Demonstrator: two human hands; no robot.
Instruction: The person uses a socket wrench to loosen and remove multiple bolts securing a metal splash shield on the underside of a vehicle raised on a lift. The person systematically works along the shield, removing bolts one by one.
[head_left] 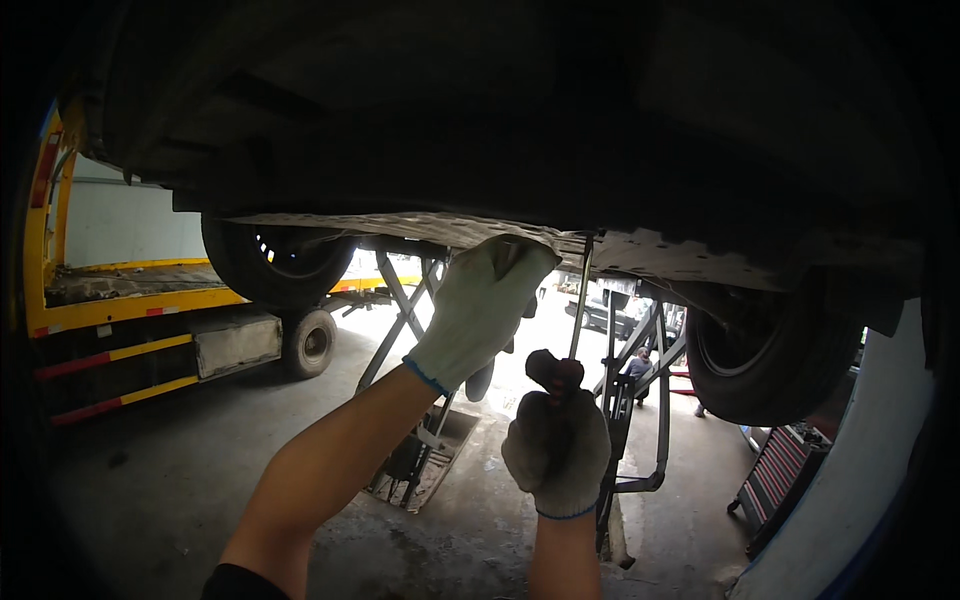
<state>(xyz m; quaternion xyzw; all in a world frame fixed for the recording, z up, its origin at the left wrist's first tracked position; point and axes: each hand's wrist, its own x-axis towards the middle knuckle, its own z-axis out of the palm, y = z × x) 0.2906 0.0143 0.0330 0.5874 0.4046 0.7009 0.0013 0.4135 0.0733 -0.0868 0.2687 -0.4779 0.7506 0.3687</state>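
My left hand (472, 305), in a pale work glove with a blue cuff, is raised to the underside of a lifted vehicle (450, 225). Its fingers are bent, and whatever they pinch is hidden behind the glove. Below and to its right, my right hand (558, 450) wears a matching glove with dark stains. It is closed around the dark and reddish handle of what looks like a long screwdriver (581, 310). The thin shaft points up, and its upper end meets the underbody just right of my left hand.
Tyres (275, 262) (765, 365) hang on both sides. Beyond the hands stand scissor-lift legs (398, 310) (660, 400), with a floor recess (452, 440) below. A yellow flatbed truck (150, 320) is parked left. A red-and-black tool cabinet (785, 475) stands right; a person (638, 368) is farther back.
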